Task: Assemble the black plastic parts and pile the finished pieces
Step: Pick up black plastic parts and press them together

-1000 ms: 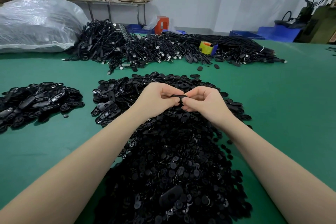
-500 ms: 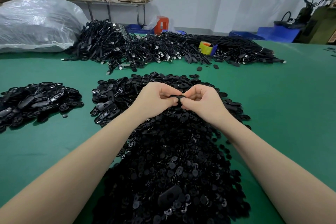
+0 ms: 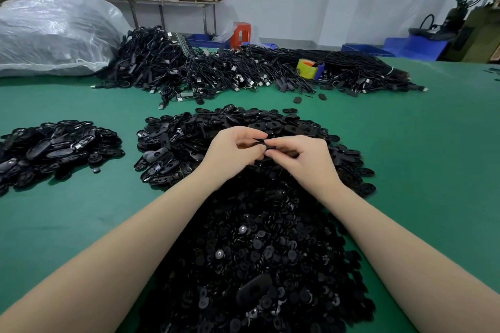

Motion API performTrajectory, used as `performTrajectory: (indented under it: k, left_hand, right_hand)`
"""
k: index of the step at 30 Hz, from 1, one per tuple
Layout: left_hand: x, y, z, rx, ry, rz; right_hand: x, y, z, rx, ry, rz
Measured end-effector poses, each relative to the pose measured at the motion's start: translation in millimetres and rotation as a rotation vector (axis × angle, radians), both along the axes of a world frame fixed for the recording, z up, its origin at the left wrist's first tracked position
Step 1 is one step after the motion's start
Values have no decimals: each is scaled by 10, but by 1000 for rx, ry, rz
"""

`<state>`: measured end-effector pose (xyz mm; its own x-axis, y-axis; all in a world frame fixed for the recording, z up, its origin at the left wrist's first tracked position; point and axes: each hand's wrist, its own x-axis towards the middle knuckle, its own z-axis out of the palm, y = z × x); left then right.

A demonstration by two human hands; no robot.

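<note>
- Small black part [image 3: 263, 144] is pinched betw. fingertips of left hand [image 3: 234, 154] & right hand [image 3: 303, 160], hands together, above loose-parts heap [image 3: 259, 251].
- Judged light, stiff, easily dropped; best gripped at edges.
- Finished pile [image 3: 56, 149] is seen at left on green surface [image 3: 419, 170].

black part [image 3: 263, 144] — mostly hidden by fingertips | left pile [image 3: 54, 149] — cut off by frame edge
</note>
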<state>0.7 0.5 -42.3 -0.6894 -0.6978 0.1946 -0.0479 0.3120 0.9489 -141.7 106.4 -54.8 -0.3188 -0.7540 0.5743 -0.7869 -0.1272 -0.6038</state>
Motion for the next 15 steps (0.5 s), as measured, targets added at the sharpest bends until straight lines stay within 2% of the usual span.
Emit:
performTrajectory:
  k: [4,7,11,15]
  left_hand:
    - [-12,10,23,142,42,-44]
    - [10,-27,42,221,66,-68]
    - [29,-66,47,229,55,-76]
    - [50,-102,84,303,72,-131]
  right_hand:
    - [-35,3,0,-82,141,-23]
    - [-24,-11,-4,-134,167,-13]
    - [-11,-24,-6,-133,143,-2]
    - [-3,-45,9,-130,15,17]
